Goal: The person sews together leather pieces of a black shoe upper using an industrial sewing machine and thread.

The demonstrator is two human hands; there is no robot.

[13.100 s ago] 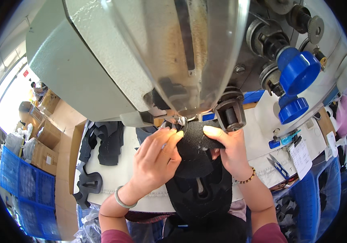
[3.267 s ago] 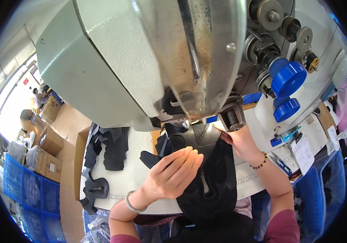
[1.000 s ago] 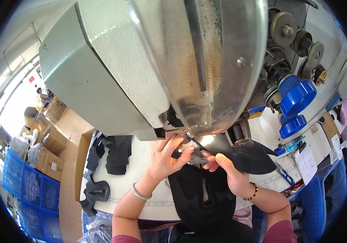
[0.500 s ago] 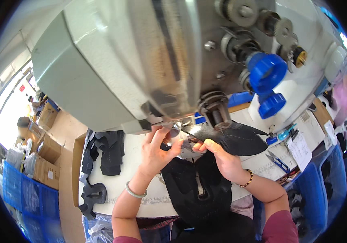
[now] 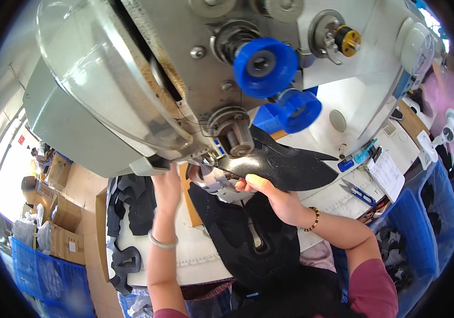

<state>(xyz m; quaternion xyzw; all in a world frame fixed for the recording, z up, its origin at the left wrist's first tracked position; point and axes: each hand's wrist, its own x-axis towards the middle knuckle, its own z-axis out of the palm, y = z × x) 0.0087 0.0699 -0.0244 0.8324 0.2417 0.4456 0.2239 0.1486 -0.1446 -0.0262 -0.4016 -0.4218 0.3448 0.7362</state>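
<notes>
A black shoe upper piece (image 5: 301,169), with a forked tip at its right end, lies under the sewing machine's head (image 5: 184,95). My right hand (image 5: 274,197) pinches its near edge between thumb and fingers, just right of the metal sewing post (image 5: 224,193). My left hand (image 5: 167,183) is raised at the left, beside the lower edge of the machine head. Its fingers are hidden behind the machine, so what they touch does not show. Another black upper piece (image 5: 248,236), with a slot in its middle, hangs down in front of the post toward me.
Stacked black cut pieces (image 5: 137,204) lie on the white table's left side. At the right are blue-handled thread snips (image 5: 359,193), a written paper sheet (image 5: 386,177) and blue bins (image 5: 423,228). Cardboard boxes (image 5: 65,241) and blue crates (image 5: 52,275) stand on the floor at left.
My left hand has moved left and up, away from the sewing point and partly behind the machine head. My right hand keeps its pinch on the upper piece. The view has shifted right.
</notes>
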